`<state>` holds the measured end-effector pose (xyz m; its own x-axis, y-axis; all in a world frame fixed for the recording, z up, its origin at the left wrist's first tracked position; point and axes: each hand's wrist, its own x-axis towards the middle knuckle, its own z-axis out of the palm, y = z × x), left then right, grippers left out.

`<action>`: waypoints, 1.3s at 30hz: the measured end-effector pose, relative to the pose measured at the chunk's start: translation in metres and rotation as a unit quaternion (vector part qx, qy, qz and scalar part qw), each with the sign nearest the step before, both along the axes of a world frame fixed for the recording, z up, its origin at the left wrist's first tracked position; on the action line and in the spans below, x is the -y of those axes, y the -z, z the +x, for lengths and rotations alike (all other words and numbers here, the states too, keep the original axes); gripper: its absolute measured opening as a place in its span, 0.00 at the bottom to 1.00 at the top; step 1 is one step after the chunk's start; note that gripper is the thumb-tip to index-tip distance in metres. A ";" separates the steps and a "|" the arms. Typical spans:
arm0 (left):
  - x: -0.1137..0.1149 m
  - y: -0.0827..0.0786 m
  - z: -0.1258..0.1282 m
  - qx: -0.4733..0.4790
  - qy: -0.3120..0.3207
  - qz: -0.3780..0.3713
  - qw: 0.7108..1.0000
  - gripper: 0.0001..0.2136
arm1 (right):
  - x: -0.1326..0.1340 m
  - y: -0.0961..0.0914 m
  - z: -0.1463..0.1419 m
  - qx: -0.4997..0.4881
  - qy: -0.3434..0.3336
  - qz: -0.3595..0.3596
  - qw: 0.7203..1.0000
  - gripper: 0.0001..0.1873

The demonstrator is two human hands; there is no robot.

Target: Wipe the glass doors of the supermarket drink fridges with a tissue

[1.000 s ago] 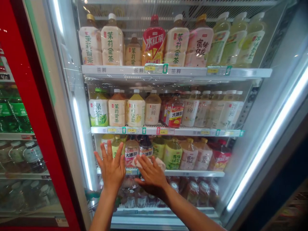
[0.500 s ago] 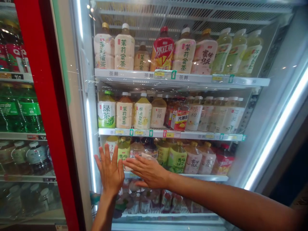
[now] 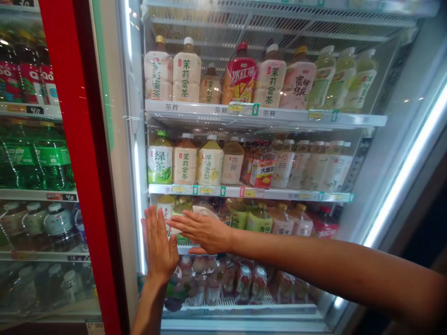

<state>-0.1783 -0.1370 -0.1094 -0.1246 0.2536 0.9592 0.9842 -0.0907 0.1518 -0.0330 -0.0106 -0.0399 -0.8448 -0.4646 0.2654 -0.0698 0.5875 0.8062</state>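
My left hand [image 3: 159, 249] is raised in front of the glass door [image 3: 265, 123], its fingers straight and upright. My right hand [image 3: 206, 232] reaches in from the right, flat and pointing left, with its fingertips close beside my left hand's fingers. Part of what looks like a white cloth [image 3: 206, 209] shows beyond my right hand's upper edge, pressed flat under it; the rest is hidden. Behind the hands stand a green-tea bottle [image 3: 259, 218] and other bottled drinks on a shelf. Whether my left palm touches the glass cannot be made out.
Several shelves of bottles [image 3: 186, 72] fill the lit cooler. A red door frame [image 3: 75, 139] separates it from another cooler with green soda bottles [image 3: 52, 153] on the left. A bright light strip [image 3: 405, 170] runs down the right side. Faint reflections show in the glass.
My right hand has moved up and left, and the white cloth has moved with it. My left hand's fingers have come closer together. The view has shifted a little to the left.
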 end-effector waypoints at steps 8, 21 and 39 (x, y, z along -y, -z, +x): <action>0.002 -0.002 0.002 0.005 -0.010 -0.009 1.000 0.31 | 0.008 -0.102 -0.018 -0.123 0.074 -0.102 0.984 0.40; -0.001 0.008 -0.005 0.025 -0.105 0.001 0.994 0.34 | 0.000 -0.063 -0.004 -0.035 0.023 -0.032 0.999 0.37; -0.043 0.004 0.054 -0.040 -0.086 0.012 0.995 0.36 | -0.037 -0.118 0.067 -0.110 0.052 -0.094 0.988 0.41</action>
